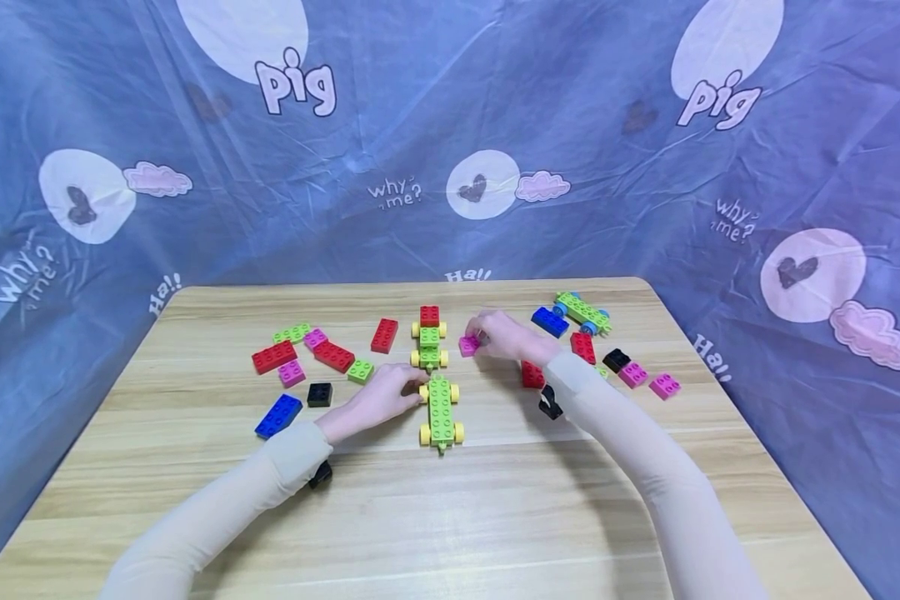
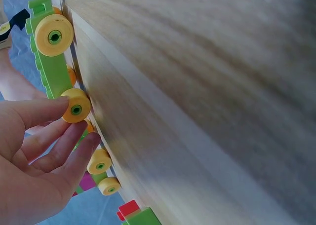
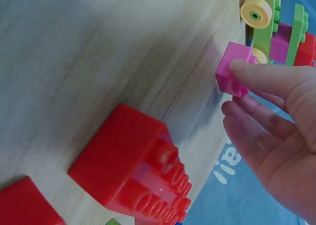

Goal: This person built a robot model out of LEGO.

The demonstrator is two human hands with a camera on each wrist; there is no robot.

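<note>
My left hand (image 1: 388,392) is at the near green car base (image 1: 440,412), which has yellow wheels. In the left wrist view the thumb and fingers pinch one yellow wheel (image 2: 76,106) of it. Just beyond stands a second yellow-wheeled car (image 1: 430,357), stacked with green bricks and a red brick (image 1: 429,315) on top; purple shows within the stack in the right wrist view. To the right of that car, my right hand (image 1: 501,335) pinches a small pink brick (image 3: 229,69) low over the table, thumb on one side and fingers beneath.
Left on the table (image 1: 495,517) lie red, pink, lime, black and blue bricks, including a blue brick (image 1: 278,416). On the right are a blue-wheeled green car base (image 1: 582,312), a blue brick (image 1: 550,322), red bricks, a black brick (image 1: 617,360) and pink bricks. A printed blue cloth hangs behind.
</note>
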